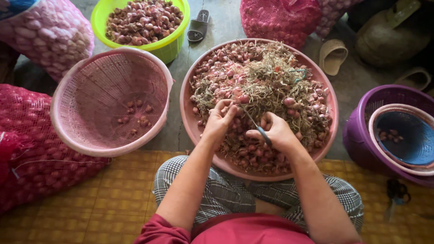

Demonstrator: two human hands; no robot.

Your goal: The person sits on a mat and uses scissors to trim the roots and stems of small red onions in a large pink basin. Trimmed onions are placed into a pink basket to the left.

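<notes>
Mesh sacks around the big pink tray (187,118)

One pale pink net sack (47,34) lies far up-left of the tray, a red sack (27,149) to its left, and a bulging red sack (280,18) just above it.

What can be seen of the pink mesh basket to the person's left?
The pink basket is round, of plastic lattice with a solid rolled rim. It lies tilted, its mouth turned up toward the camera, holding only a few small shallots at the bottom. It leans against a red net sack and lies beside the big pink basin. Neither hand touches it.
</notes>
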